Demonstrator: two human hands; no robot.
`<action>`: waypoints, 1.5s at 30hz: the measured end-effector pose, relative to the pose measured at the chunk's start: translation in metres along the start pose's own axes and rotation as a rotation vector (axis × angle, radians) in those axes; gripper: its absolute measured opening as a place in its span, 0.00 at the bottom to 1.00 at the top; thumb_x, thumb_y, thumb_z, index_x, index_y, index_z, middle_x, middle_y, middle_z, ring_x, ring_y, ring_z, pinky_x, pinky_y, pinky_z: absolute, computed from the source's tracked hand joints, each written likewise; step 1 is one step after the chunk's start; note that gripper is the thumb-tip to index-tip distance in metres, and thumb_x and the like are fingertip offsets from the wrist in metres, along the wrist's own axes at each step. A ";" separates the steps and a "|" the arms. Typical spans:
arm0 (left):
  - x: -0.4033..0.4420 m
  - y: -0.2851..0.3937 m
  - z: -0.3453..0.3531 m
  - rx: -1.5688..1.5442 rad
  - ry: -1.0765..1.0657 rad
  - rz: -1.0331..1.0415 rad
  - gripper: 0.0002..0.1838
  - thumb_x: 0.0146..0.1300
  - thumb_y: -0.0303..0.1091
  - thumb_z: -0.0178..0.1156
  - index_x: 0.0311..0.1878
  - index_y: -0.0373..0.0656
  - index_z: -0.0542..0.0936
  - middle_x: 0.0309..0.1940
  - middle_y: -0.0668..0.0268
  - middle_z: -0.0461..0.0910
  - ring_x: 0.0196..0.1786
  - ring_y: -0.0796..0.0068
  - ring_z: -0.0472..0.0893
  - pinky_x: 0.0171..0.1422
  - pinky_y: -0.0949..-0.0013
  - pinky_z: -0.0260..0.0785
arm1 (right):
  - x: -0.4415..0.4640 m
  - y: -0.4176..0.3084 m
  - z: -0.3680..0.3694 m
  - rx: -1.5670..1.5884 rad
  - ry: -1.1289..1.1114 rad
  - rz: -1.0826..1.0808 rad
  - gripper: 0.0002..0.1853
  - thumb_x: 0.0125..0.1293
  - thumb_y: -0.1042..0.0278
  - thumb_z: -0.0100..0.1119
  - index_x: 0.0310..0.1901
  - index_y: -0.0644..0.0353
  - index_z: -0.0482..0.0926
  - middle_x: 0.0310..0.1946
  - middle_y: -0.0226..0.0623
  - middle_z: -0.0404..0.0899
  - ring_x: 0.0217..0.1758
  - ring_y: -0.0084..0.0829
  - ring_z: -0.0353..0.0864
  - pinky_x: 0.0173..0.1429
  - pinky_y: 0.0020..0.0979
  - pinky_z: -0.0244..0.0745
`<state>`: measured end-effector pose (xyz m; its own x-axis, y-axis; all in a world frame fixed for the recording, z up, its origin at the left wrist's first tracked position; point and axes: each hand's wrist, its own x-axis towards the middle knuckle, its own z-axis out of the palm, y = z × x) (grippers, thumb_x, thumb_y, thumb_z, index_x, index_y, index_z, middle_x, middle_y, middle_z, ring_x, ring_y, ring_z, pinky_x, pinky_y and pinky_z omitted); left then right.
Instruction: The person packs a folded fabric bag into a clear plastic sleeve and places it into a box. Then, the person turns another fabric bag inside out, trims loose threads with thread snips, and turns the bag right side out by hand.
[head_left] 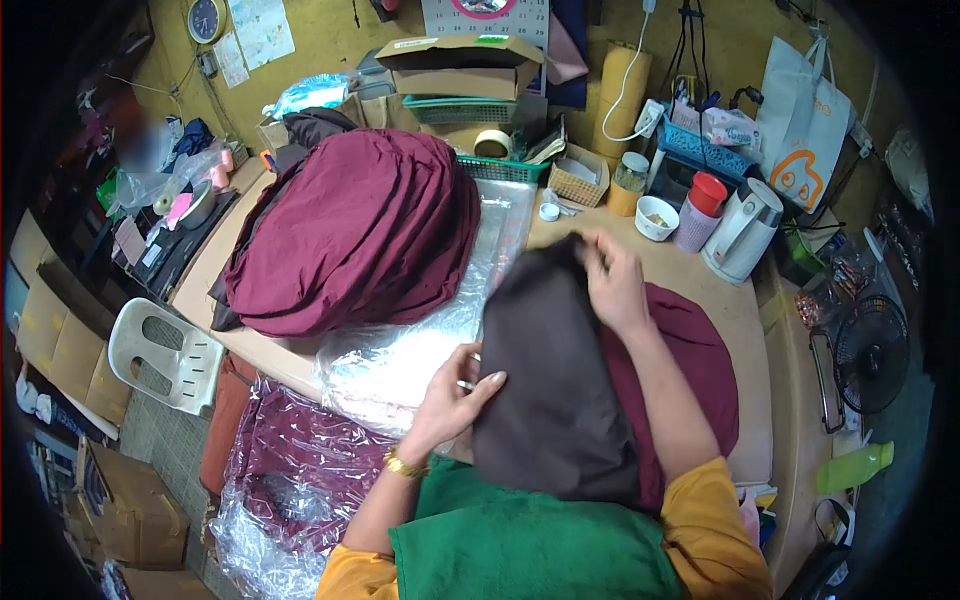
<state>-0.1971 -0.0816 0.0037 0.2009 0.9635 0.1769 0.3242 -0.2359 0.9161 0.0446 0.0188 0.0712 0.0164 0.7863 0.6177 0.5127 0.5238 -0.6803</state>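
Note:
A dark brown cloth (550, 380) stands raised in front of me, over the near edge of the table. My right hand (612, 280) pinches its top corner, slightly blurred. At the cloth's left edge is my left hand (455, 395), with the thumb on the cloth and the other fingers partly behind it; a ring and a gold bracelet show. Maroon cloth (690, 370) lies to the right, partly under my right forearm. A large pile of folded maroon cloth (350, 230) sits on the table at the left. Clear plastic sheets (380, 370) lie between the pile and my left hand.
A white bowl (655, 218), a red-lidded cup (700, 210) and a kettle (742, 230) stand at the back right. Green baskets (500, 168) are behind. Plastic-wrapped maroon cloth (290, 470) hangs below the table's left edge, near a white chair (165, 355).

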 end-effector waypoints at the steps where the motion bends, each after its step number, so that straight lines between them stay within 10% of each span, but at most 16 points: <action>1: 0.003 -0.010 0.014 -0.350 -0.054 -0.103 0.12 0.70 0.33 0.59 0.50 0.35 0.75 0.31 0.75 0.72 0.37 0.86 0.71 0.41 0.80 0.65 | 0.015 0.002 0.000 0.058 0.024 -0.062 0.14 0.70 0.71 0.55 0.55 0.61 0.77 0.33 0.45 0.82 0.36 0.34 0.84 0.46 0.33 0.75; 6: 0.027 -0.031 0.034 -0.262 0.240 -0.038 0.12 0.73 0.33 0.55 0.33 0.37 0.73 0.23 0.76 0.66 0.29 0.85 0.63 0.34 0.75 0.60 | -0.015 -0.028 -0.025 -0.307 -0.369 0.097 0.23 0.71 0.68 0.52 0.66 0.58 0.68 0.50 0.54 0.81 0.52 0.48 0.83 0.57 0.44 0.75; 9: 0.025 -0.043 0.026 -0.069 0.324 0.016 0.15 0.74 0.34 0.54 0.29 0.37 0.71 0.21 0.72 0.65 0.29 0.82 0.62 0.34 0.73 0.61 | -0.090 -0.014 -0.015 -0.587 -0.717 0.211 0.27 0.67 0.74 0.49 0.69 0.56 0.65 0.73 0.53 0.58 0.74 0.61 0.56 0.71 0.60 0.58; 13: 0.020 -0.073 -0.006 0.066 0.491 0.000 0.18 0.74 0.36 0.54 0.27 0.36 0.72 0.20 0.68 0.70 0.26 0.79 0.65 0.33 0.69 0.63 | -0.131 0.060 -0.027 -0.664 -0.538 0.156 0.30 0.65 0.80 0.46 0.70 0.47 0.66 0.73 0.48 0.59 0.76 0.59 0.53 0.73 0.70 0.42; 17: 0.013 -0.063 -0.049 0.038 0.438 -0.151 0.20 0.75 0.42 0.52 0.28 0.38 0.74 0.20 0.69 0.71 0.26 0.81 0.67 0.31 0.70 0.64 | -0.122 0.090 -0.049 -0.710 -0.546 0.205 0.32 0.63 0.78 0.52 0.70 0.44 0.66 0.73 0.42 0.62 0.76 0.56 0.54 0.72 0.70 0.47; 22: 0.004 -0.043 0.026 -0.166 0.014 -0.198 0.30 0.74 0.43 0.53 0.68 0.30 0.61 0.42 0.60 0.77 0.35 0.75 0.80 0.41 0.72 0.75 | -0.118 0.096 -0.044 -0.740 -0.545 0.198 0.33 0.64 0.78 0.53 0.70 0.43 0.66 0.73 0.39 0.62 0.76 0.55 0.55 0.72 0.70 0.47; 25: -0.004 -0.006 0.054 -0.092 -0.116 -0.320 0.27 0.70 0.42 0.60 0.59 0.27 0.69 0.27 0.67 0.74 0.27 0.77 0.74 0.35 0.71 0.71 | -0.117 0.098 -0.042 -0.730 -0.542 0.225 0.32 0.65 0.77 0.53 0.71 0.42 0.65 0.73 0.38 0.61 0.77 0.55 0.54 0.72 0.70 0.46; 31: -0.018 -0.005 0.026 -0.028 -0.566 -0.369 0.17 0.70 0.39 0.62 0.49 0.32 0.80 0.31 0.73 0.79 0.30 0.86 0.73 0.37 0.77 0.70 | -0.088 0.082 -0.063 -0.650 -0.597 0.401 0.25 0.71 0.68 0.52 0.69 0.45 0.68 0.76 0.45 0.54 0.79 0.56 0.48 0.75 0.64 0.45; 33: -0.022 -0.019 0.026 -0.050 -0.601 -0.353 0.14 0.71 0.37 0.60 0.48 0.34 0.80 0.33 0.73 0.79 0.33 0.88 0.73 0.38 0.80 0.68 | -0.077 0.045 -0.059 -0.739 -0.328 0.071 0.22 0.71 0.66 0.54 0.66 0.47 0.72 0.71 0.50 0.63 0.72 0.52 0.65 0.71 0.54 0.59; 37: -0.028 0.006 0.037 -0.470 -0.355 -0.372 0.08 0.74 0.32 0.54 0.45 0.36 0.77 0.25 0.78 0.71 0.25 0.89 0.69 0.31 0.79 0.66 | -0.096 -0.036 -0.010 -0.033 -0.465 -0.010 0.15 0.63 0.70 0.62 0.52 0.58 0.80 0.42 0.48 0.82 0.44 0.41 0.84 0.46 0.38 0.76; 39: -0.025 0.015 0.034 -0.437 -0.318 -0.303 0.09 0.74 0.30 0.53 0.48 0.34 0.77 0.28 0.75 0.75 0.27 0.87 0.75 0.36 0.80 0.72 | -0.102 -0.035 0.001 -0.125 -0.838 0.064 0.08 0.64 0.70 0.62 0.43 0.62 0.80 0.33 0.49 0.82 0.39 0.43 0.85 0.42 0.42 0.74; 45: -0.039 -0.002 0.000 -0.362 -0.353 -0.488 0.14 0.72 0.31 0.58 0.55 0.31 0.77 0.28 0.71 0.80 0.28 0.87 0.77 0.34 0.80 0.74 | -0.102 -0.014 0.009 0.002 -0.357 0.197 0.10 0.65 0.67 0.63 0.34 0.65 0.75 0.26 0.49 0.79 0.31 0.47 0.81 0.34 0.40 0.71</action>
<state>-0.2059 -0.1188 -0.0052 0.4183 0.8355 -0.3563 0.1381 0.3292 0.9341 0.0284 -0.0662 0.0142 -0.1852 0.9359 0.2996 0.5274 0.3519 -0.7733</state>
